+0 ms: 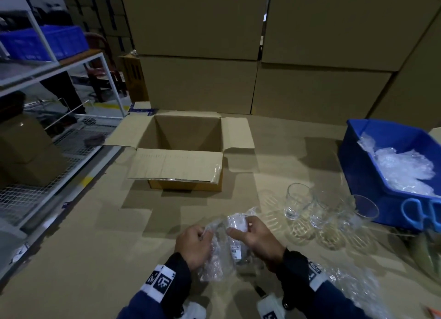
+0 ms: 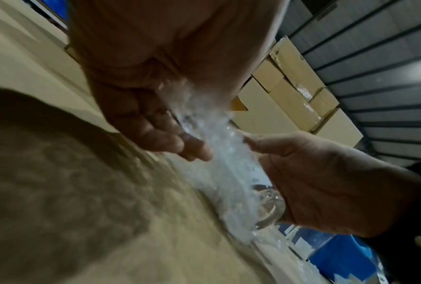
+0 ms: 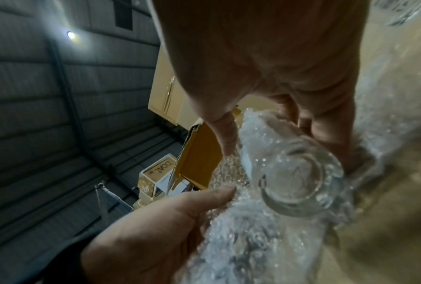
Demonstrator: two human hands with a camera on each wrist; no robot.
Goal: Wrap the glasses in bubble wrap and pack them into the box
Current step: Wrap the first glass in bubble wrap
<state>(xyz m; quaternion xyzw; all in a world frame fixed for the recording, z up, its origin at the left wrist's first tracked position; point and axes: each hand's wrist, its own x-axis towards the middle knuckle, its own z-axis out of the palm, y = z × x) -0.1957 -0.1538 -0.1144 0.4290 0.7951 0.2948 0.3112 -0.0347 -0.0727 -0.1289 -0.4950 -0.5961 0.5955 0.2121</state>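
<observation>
Near the worktop's front edge, my left hand (image 1: 194, 246) pinches the bubble wrap (image 1: 216, 259) while my right hand (image 1: 259, 237) grips the half-wrapped glass (image 1: 236, 232); the open box (image 1: 183, 149) sits behind, three bare glasses (image 1: 317, 209) to the right.

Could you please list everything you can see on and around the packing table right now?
Open box: one, brown cardboard, empty, table centre.
Bare glasses: three, clear, upright, right of the hands.
Glass being wrapped: one, clear, base still bare, between the hands.
Bubble wrap: one clear sheet, round that glass.
Blue bin: one, table right, holding spare wrap.
Scissors: one, blue handles, before the bin.
Stacked cartons: several, brown, behind.
Left hand: grips wrap.
Right hand: holds glass.
</observation>
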